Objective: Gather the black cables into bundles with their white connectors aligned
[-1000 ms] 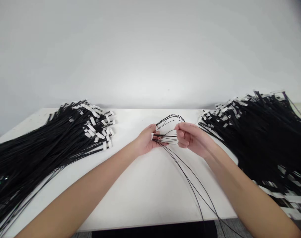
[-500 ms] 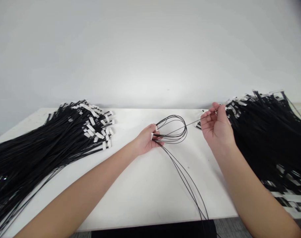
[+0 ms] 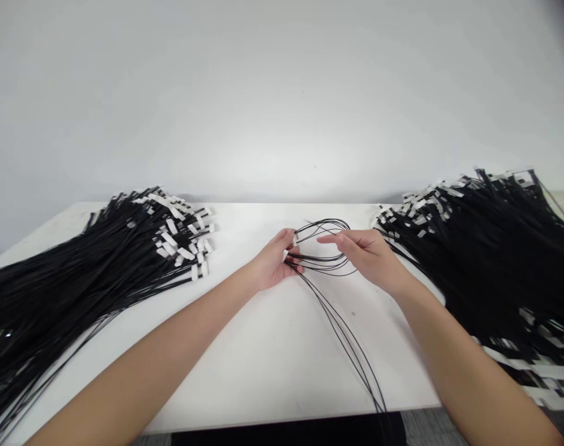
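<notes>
- The left hand has its fingers pinched shut on the white ends of a small bunch of thin black cables, held just above the middle of the white worktop.
- The right hand reaches in from the right with its fingers stretched out and loosely parted, touching the looped part of the bunch; whether they grip a strand cannot be told.
- From the left hand the cables trail toward the near edge of the worktop.
- A large left pile of black cables with white tags lies well apart to the left.
- A right pile of cables lies just beside the right hand.
</notes>
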Motion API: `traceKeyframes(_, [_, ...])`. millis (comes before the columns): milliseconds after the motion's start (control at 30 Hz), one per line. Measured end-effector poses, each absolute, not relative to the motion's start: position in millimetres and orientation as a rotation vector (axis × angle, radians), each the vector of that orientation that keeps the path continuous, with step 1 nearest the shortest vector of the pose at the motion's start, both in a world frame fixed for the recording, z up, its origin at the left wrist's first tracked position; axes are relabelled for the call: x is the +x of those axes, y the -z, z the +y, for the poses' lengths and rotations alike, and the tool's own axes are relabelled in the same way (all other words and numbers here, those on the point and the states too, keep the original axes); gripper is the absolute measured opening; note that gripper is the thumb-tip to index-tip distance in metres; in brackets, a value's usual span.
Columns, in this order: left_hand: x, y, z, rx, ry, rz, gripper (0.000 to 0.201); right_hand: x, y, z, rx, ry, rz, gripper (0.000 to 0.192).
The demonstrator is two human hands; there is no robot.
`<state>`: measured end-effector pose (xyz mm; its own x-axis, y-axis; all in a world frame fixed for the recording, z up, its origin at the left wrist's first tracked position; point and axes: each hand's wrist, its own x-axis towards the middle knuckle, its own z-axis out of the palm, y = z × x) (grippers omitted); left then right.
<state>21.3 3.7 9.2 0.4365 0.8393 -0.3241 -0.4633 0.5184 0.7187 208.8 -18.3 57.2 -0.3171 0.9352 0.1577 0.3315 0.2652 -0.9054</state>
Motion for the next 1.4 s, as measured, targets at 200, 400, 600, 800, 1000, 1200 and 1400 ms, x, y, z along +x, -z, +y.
traceKeyframes(200, [20.2,-8.3,3.3,0.610,-0.868,0.701,0.024,209.3,-52.9,-14.5,-1.203,-1.014,-1.797,0.028])
traceKeyframes(400, [20.0,-8.3,2.7,0.618,-0.858,0.677,0.025,206.4,-45.7,-12.8,-1.310,-0.928,-1.779,0.023])
traceKeyframes(600, [21.5,-10.7,1.3,0.604,-0.871,0.676,0.025,204.9,-41.4,-11.9,-1.301,-0.850,-1.806,0.021])
traceKeyframes(800, [21.7,-10.9,1.4,0.618,-0.867,0.687,0.025,204.3,-38.6,-12.0,-1.272,-0.785,-1.860,0.019])
traceKeyframes(1000, [21.7,-9.5,1.2,0.646,-0.840,0.681,0.023,201.1,-33.0,-13.4,-1.168,-0.380,-2.024,0.016])
traceKeyframes(1200, [22.6,-8.8,0.6,0.644,-0.842,0.695,0.023,196.5,-24.3,-15.7,-1.190,-0.068,-2.053,0.019])
traceKeyframes(1400, [23.2,-8.9,-0.8,0.672,-0.837,0.693,0.024,191.5,-20.5,-18.0,-1.185,-0.061,-2.025,0.017])
